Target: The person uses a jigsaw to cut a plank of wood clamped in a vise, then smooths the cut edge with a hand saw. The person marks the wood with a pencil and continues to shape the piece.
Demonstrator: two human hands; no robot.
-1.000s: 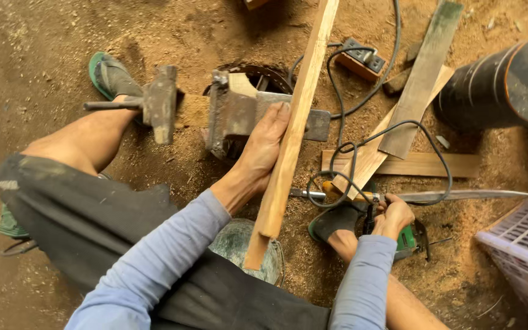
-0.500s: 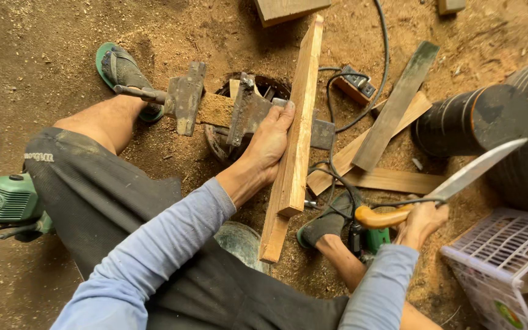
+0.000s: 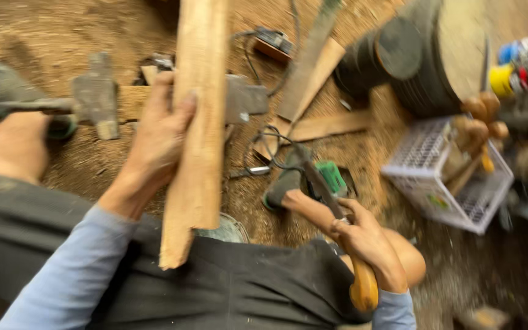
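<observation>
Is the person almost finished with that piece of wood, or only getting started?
Probably just starting. Done: the left hand grips the long wooden plank, and the right hand holds a knife by its orange handle. In hand: both are raised. Left: the blurred plank shows no cut.

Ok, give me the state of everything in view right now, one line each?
Left hand: gripping the wooden plank.
Wooden plank: held lengthwise, its near end over the lap.
Right hand: closed on the knife handle.
Knife: orange handle gripped, blade blurred, pointing away.
White basket: upright on the ground, tools inside.
Green power tool: lying on the sawdust, corded.
Hammer: lying on the ground.
</observation>
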